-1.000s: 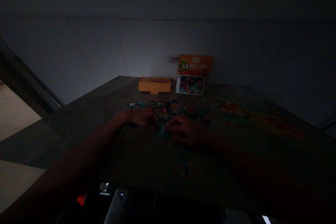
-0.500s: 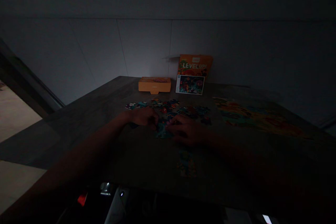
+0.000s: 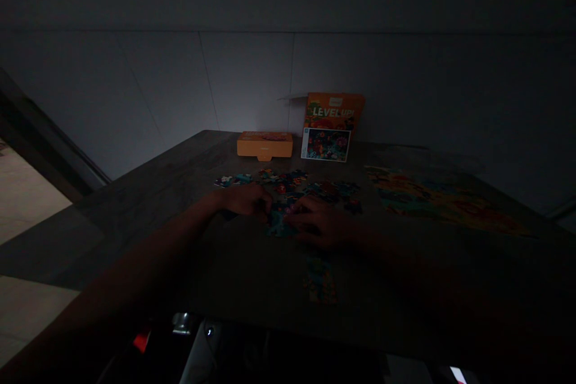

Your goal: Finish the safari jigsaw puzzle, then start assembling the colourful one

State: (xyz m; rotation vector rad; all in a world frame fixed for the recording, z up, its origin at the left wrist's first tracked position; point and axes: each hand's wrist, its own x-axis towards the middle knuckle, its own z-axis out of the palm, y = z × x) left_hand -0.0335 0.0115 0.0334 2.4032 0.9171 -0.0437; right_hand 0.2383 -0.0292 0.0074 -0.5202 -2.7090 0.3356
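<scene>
A small joined patch of jigsaw puzzle, teal and dark, lies on the table between my two hands. My left hand is at its left side, with curled fingers closed on a puzzle piece at the patch's edge. From the right, my right hand reaches over the patch, its thumb and fingers pinched on a pinkish puzzle piece. Dim light hides much of the fingertips. Just beyond the hands lie several loose puzzle pieces in dark and bright colours.
An orange box stands at the back. To its right, a picture card leans on an upright orange "LEVEL UP!" box. A larger puzzle section lies on the right. Another small puzzle section sits near the table's front edge.
Both hands stay in nearly the same place over the puzzle patch, with only slight finger movement. The boxes and loose pieces have not moved.
</scene>
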